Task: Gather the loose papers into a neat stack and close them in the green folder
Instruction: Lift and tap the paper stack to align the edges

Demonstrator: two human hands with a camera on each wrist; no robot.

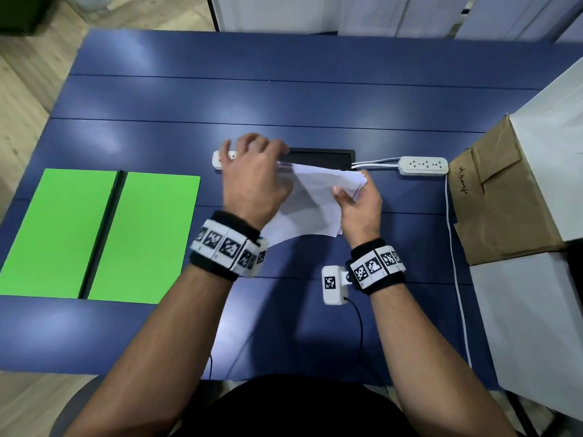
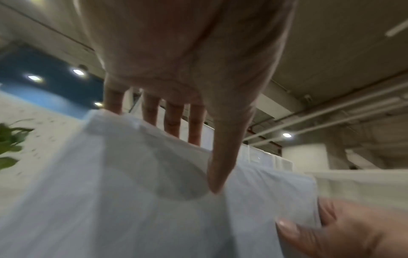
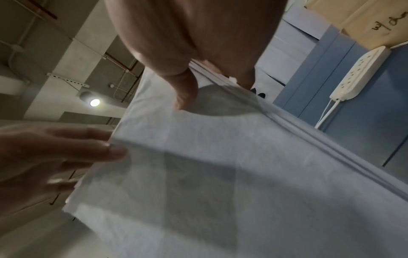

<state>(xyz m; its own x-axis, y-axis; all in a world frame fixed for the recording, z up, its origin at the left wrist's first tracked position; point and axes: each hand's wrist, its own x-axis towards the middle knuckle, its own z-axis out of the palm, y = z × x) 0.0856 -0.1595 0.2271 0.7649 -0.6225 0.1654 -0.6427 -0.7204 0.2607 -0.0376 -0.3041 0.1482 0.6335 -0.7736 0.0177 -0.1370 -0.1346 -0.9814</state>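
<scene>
Squaring the sheaf, by the look of it: papers [image 1: 310,197] held up off the blue surface [image 1: 284,99], near edge drooping toward it, well right of the green folder [image 1: 97,234], lying open and flat at the left. Right hand [image 1: 359,203] gripping the right edge, thumb on top, fingers [image 1: 364,178] curled under, a firm pinch. Left hand [image 1: 252,178] at the far left corner, fingers [image 2: 173,120] spread and fairly straight behind the sheets, thumb laid on the front face; more steadying than gripping, though blurred.

Edges not flush yet: staggered layers along the right side in the right wrist view.

- Loosen the right pinch a little, so sheets can slide.
- Stand the sheaf on its long edge and tap it on the surface, then turn and tap the short edge.
- Keep both palms flat against the sides while tapping.
- Steer clear of the power strip [image 1: 422,165] and its cord just behind.
- Carry the stack level to the folder's right leaf.

Likely risk: thin sheets buckling or fanning out under a one-sided grip.
</scene>
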